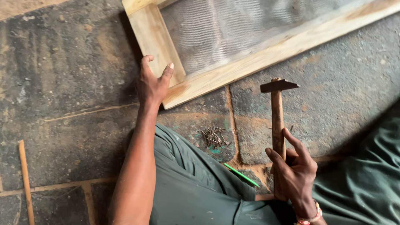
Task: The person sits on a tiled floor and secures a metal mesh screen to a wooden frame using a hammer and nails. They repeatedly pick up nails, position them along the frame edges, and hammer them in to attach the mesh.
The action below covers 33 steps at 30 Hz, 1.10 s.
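Hammer: hammer (pixel 278 121), wooden handle, dark metal head; upright, head pointing far, right of centre, over the stone floor.
Right hand: right hand (pixel 293 171) curls round the lower end of the handle, fingers wrapped and thumb pressed along the shaft (a closed grasp); a beaded band sits at the wrist.
Frame: wooden frame (pixel 233 68), pale planks joined at a corner, lying flat on the floor at far centre, running off the top and right edges.
Mesh: fine grey mesh (pixel 233 25) fills the inside of the frame.
Left hand: left hand (pixel 152 83) rests on the frame's left plank near the corner joint, fingers and thumb spread apart, gripping the plank's outer edge; nothing is pinched.
Hammer to frame: the head hangs just near of the long plank, apart from it.
Nails: small heap of dark nails (pixel 214 136) on the floor, between the two arms, near of the frame corner.
Pencil: thin green pencil (pixel 241 175), lying slantwise just near of the nails, beside the knee.
Clothing: grey-green trousers (pixel 196 187) along the near edge.
Stick: slim wooden stick (pixel 26 179) at the near left.
Floor: worn stone floor (pixel 66 75), dark slabs with reddish seams.
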{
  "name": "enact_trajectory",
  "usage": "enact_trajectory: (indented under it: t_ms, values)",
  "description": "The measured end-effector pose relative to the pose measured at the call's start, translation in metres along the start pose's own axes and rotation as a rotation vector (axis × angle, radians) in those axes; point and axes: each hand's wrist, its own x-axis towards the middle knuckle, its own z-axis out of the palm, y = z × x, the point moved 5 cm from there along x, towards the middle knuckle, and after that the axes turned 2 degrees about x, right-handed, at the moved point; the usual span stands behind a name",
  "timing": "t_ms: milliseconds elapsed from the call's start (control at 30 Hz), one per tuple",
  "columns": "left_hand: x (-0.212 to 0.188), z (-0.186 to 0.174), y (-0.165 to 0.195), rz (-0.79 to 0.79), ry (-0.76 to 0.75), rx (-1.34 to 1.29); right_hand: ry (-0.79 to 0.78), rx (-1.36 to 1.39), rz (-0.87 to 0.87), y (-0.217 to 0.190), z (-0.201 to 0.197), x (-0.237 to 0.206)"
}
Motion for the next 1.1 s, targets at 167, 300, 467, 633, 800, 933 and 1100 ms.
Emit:
enact_trajectory:
  t_ms: [167, 300, 467, 633, 800, 933, 1100]
  values:
    - [-0.073, 0.021, 0.053, 0.444, -0.15, 0.28, -0.005, 0.087, 0.11, 0.003, -0.006, 0.004]
    - [-0.149, 0.073, 0.049, 0.608, -0.6, 0.18, -0.007, 0.205, 0.237, 0.006, -0.005, 0.007]
    - [-0.155, 0.093, 0.022, 0.813, -0.501, 0.24, -0.022, 0.297, 0.28, 0.008, -0.001, 0.007]
    - [-0.156, 0.099, 0.02, 0.862, -0.512, 0.295, -0.028, 0.305, 0.274, 0.012, -0.001, 0.008]
    - [-0.158, 0.096, 0.027, 0.928, -0.506, 0.323, -0.029, 0.286, 0.285, 0.013, 0.0, 0.007]
    - [-0.156, 0.091, 0.031, 0.921, -0.487, 0.283, -0.036, 0.29, 0.267, 0.012, 0.0, 0.008]
    - [-0.148, 0.091, 0.038, 0.736, -0.545, 0.187, -0.039, 0.29, 0.295, 0.014, 0.0, 0.01]
